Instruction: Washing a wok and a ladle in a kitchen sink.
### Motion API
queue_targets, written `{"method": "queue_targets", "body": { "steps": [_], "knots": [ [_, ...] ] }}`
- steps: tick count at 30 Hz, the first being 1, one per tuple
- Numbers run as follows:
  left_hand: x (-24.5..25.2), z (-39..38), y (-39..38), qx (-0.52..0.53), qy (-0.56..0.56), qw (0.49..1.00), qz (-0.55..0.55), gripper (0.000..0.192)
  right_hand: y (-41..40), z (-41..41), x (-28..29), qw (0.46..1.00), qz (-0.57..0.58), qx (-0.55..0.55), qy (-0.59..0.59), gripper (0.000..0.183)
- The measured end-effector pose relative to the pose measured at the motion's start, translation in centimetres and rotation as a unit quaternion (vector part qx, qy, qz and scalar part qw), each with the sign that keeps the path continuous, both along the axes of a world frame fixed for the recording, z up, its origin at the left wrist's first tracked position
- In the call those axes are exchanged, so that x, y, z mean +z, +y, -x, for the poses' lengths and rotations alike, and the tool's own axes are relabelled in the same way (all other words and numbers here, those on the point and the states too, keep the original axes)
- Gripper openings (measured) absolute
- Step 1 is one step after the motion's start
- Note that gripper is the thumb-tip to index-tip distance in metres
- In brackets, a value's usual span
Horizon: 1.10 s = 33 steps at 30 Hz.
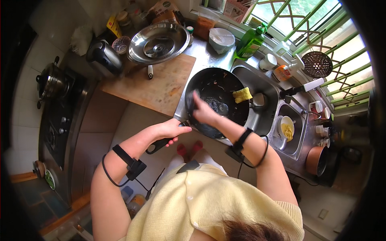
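Note:
My left hand (172, 132) is wrapped around the black handle (159, 145) of a dark wok (232, 116). The wok rests over the edge of a stainless steel sink (267, 93), with water and small food bits inside it. Over the wok's left inner wall is my right hand (204, 111), blurred by motion. Its fingers are partly hidden, so whether it holds anything is unclear. A yellow sponge (242, 95) lies at the wok's right rim. Just beyond that rim, the head of a ladle or spatula (258, 99) shows in the basin.
Left of the wok is a wooden cutting board (150, 87), with a steel lid (158, 43) behind it. A green dish soap bottle (248, 45) stands behind the sink. Bowls (286, 125) with a yellow cloth sit in the second basin. A gas stove (55, 129) is at far left.

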<state>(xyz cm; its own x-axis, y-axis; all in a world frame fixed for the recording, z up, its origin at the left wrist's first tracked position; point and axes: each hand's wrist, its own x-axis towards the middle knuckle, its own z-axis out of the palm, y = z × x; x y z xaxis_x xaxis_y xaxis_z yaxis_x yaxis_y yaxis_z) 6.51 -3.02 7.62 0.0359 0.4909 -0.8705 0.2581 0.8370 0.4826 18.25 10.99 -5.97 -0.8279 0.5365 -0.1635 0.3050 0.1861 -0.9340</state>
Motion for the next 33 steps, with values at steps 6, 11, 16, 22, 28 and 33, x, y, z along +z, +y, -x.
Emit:
{"method": "queue_targets", "body": {
  "steps": [6, 11, 16, 22, 28, 33],
  "knots": [
    [-0.2, -1.0, 0.7, -0.023, 0.0, 1.0, 0.006, 0.034, 1.4, -3.8, 1.8, 0.955, -0.228, 0.171, 0.076, 0.081],
    [0.3, -2.3, 2.0, -0.044, 0.034, 0.998, -0.001, 0.036, 8.7, -5.3, -0.6, 0.795, -0.553, 0.084, -0.235, 0.065],
    [-0.2, -2.5, 2.3, -0.033, 0.028, 0.999, -0.011, 0.036, 9.8, -12.4, -2.6, 0.772, -0.551, 0.067, -0.31, 0.059],
    [-0.9, -2.2, 1.7, -0.001, -0.003, 1.0, 0.015, 0.037, 8.4, -15.8, 0.9, 0.82, -0.508, 0.087, -0.247, 0.066],
    [-1.1, -2.3, 1.9, -0.004, 0.003, 1.0, 0.021, 0.039, 8.6, -16.5, -0.8, 0.822, -0.501, 0.09, -0.256, 0.068],
    [-1.0, -2.3, 2.2, 0.009, 0.006, 1.0, 0.025, 0.039, 10.0, -19.9, 1.0, 0.819, -0.487, 0.151, -0.264, 0.049]
  ]
}}
